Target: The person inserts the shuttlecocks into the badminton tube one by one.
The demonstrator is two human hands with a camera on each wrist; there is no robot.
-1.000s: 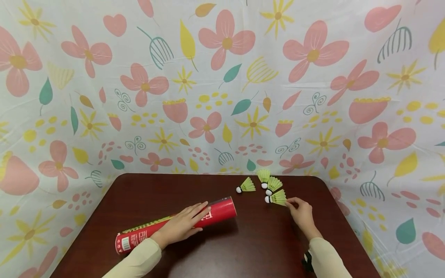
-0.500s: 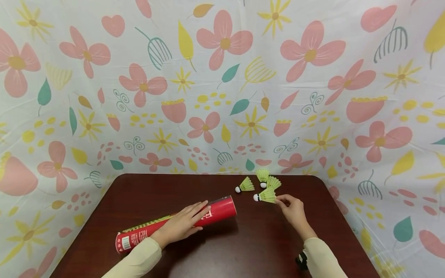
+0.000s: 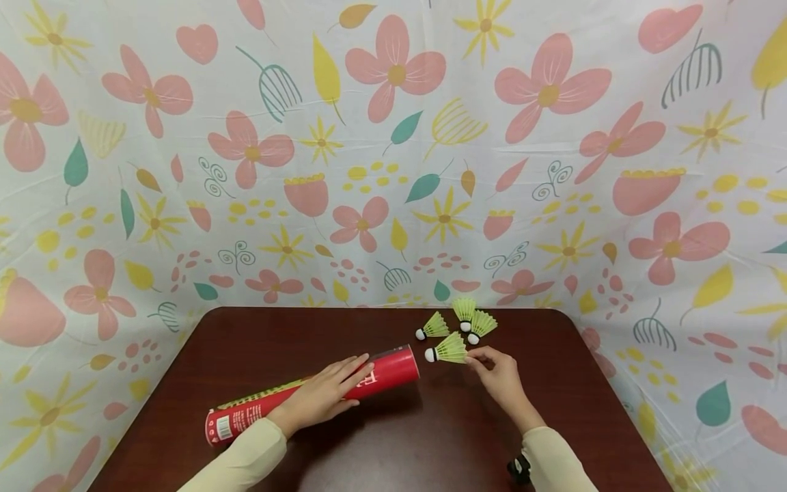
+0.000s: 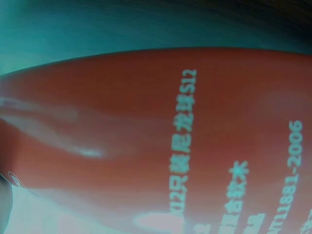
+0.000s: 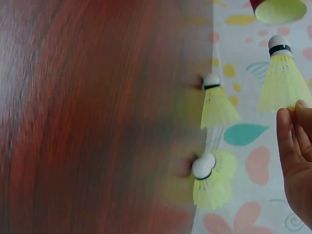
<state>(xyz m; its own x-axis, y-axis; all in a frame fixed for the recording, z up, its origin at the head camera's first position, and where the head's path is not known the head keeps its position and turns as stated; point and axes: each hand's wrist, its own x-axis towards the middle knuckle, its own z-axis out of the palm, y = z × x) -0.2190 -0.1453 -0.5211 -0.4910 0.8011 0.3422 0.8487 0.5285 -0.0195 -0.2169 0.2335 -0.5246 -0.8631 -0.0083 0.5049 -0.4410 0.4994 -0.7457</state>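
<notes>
My left hand (image 3: 322, 394) rests on a red shuttlecock tube (image 3: 393, 367), fingers fairly straight across its top and thumb along the near side. Printed lettering on the tube (image 4: 122, 122) fills the left wrist view. With thumb and fingertips, my right hand (image 3: 501, 379) pinches the skirt edge of a yellow-green shuttlecock (image 3: 451, 348). Its white cork points left, a short gap from the tube's right end. In the right wrist view, the held shuttlecock (image 5: 282, 83) is cork-up below the tube's round end (image 5: 280, 10).
One loose shuttlecock (image 3: 436, 326) lies behind the held one. Two more, a rear shuttlecock (image 3: 464, 311) and a nearer shuttlecock (image 3: 484, 324), lie close together to its right. The dark brown table (image 3: 277, 335) meets a floral cloth (image 3: 369, 171) at the back.
My right hand has moved left with the pinched shuttlecock, away from the two lying together and towards the tube's end. The left hand and the tube have stayed in place.
</notes>
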